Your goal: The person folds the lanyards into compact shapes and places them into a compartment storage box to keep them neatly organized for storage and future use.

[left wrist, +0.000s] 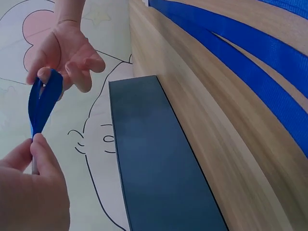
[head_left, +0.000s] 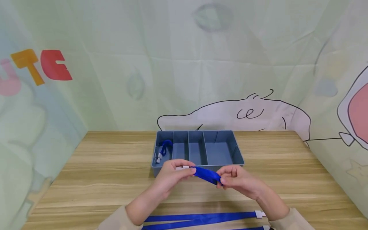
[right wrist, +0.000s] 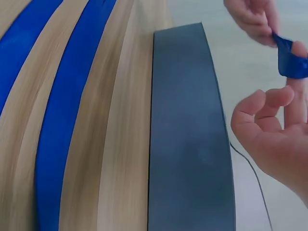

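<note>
1. At far left, orange and red letters [head_left: 56, 65] show on the backdrop
2. Next, a coiled strap [head_left: 164, 149] lies in the leftmost compartment of the blue-grey box [head_left: 220, 151], which stands at the back of the table [head_left: 109, 166]
3. Your left hand [head_left: 172, 175] pinches one end of the blue strap [head_left: 205, 175] between thumb and fingers, its white clip [head_left: 185, 167] showing just beside them
4. The strap hangs doubled between your two hands, up in the air by the box's near edge
5. Your right hand [head_left: 240, 180] pinches its looped end between thumb and forefinger, the other fingers loosely bent
6. Below your hands, loose straps [head_left: 207, 218] run across the table, ending in white clips near your right wrist
7. At far right, a pink balloon [head_left: 359, 111] is printed on the backdrop
</note>
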`<state>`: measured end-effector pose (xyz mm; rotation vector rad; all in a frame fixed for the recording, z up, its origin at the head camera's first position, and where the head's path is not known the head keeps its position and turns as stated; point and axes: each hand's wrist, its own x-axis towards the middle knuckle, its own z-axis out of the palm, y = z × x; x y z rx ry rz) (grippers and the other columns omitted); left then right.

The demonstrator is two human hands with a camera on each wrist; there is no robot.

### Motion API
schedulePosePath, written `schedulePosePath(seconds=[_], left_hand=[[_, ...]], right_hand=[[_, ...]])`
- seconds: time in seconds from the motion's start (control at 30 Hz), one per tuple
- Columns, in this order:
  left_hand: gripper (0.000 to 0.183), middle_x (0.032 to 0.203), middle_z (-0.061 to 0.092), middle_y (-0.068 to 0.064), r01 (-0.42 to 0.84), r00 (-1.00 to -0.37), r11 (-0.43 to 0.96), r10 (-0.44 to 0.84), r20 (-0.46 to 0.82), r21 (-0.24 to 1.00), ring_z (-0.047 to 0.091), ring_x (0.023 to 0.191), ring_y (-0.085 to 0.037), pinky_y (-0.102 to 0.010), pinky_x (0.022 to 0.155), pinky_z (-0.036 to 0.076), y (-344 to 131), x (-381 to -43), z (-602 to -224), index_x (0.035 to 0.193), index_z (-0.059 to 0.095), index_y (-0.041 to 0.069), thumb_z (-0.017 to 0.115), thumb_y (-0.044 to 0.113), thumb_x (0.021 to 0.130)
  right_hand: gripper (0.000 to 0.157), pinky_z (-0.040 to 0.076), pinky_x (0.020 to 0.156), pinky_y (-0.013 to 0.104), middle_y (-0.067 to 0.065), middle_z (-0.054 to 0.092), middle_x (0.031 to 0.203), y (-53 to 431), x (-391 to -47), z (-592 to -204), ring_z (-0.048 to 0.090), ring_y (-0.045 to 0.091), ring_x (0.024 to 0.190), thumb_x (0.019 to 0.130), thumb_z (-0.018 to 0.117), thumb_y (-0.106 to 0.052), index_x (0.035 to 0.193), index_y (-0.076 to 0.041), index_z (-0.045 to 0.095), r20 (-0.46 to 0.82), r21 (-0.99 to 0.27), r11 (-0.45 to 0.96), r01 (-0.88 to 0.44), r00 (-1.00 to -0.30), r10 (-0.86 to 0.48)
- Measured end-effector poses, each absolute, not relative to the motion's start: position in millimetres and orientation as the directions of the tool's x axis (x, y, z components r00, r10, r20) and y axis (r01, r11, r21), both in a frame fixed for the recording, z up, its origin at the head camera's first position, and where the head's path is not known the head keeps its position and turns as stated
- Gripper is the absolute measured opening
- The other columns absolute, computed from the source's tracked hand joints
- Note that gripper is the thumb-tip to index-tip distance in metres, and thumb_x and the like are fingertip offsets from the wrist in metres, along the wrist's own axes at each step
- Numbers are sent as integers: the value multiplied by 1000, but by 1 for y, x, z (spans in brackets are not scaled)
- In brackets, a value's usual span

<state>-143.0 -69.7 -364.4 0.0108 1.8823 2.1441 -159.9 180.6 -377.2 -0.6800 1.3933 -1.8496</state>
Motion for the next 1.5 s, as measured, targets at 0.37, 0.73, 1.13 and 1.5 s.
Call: schedulePosePath(seconds=[0.37, 0.73, 1.13, 1.5], left_hand=[[25, 84, 68, -8, -141, -943, -57, 312, -116, 988, 67, 75, -20, -33, 77, 54, -68, -138, -365, 97, 67, -9, 73, 9, 80], [26, 87, 67, -9, -131, -944, -22, 307, -118, 991, 66, 81, -24, -34, 79, 54, -73, -141, -364, 97, 68, -5, 73, 15, 81], [26, 93, 65, -9, -129, -963, 2, 239, -126, 992, 64, 82, -23, -33, 78, 54, -75, -141, -365, 97, 69, -2, 74, 17, 80], [25, 93, 66, -9, -141, -973, -31, 187, -133, 990, 66, 79, -19, -33, 78, 54, -73, -136, -367, 98, 68, -4, 74, 11, 80]], right_hand=[[17, 46, 71, 23, -2, 69, 74, 180, -159, -368, 66, 10, 71, 91, 60, -12, 94, 5, 59, -74, -990, -3, 138, -549, -833], [19, 44, 81, 37, 4, 62, 109, 182, -162, -373, 51, 25, 103, 94, 55, -13, 79, -17, 65, 49, -996, 22, -89, -723, -689], [12, 54, 62, 23, 0, 69, 76, 183, -162, -377, 65, 8, 66, 91, 59, -5, 83, -14, 63, 7, -996, -70, 52, -754, -657], [21, 56, 66, 29, 3, 69, 74, 179, -156, -374, 66, 12, 66, 86, 66, -7, 98, 8, 58, -83, -995, 1, 95, -859, -505]])
